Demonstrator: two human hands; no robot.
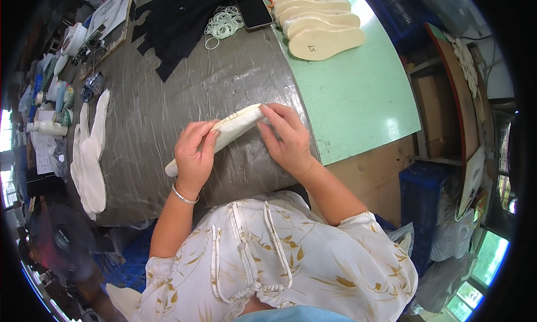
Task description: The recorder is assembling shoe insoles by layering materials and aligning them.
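Between my two hands, above the grey table [140,148], a cream-white insole [238,129] is held up on its long edge. My left hand [196,154] pinches it near the middle, thumb toward me and fingers behind. At its upper right end, my right hand [286,134] grips the tip between thumb and fingers. The insole's lower left end sticks out past my left hand. Along its upper edge several layers or a seam seem to show; I cannot tell whether it is one insole or a few.
White insoles [92,154] lie at the table's left edge. A row of cream insoles [324,44] rests on the green board [363,104] at the far right. Farther back are black fabric [173,25], pale rubber bands [225,21] and a phone [254,10]. A blue crate [422,210] stands to the right.
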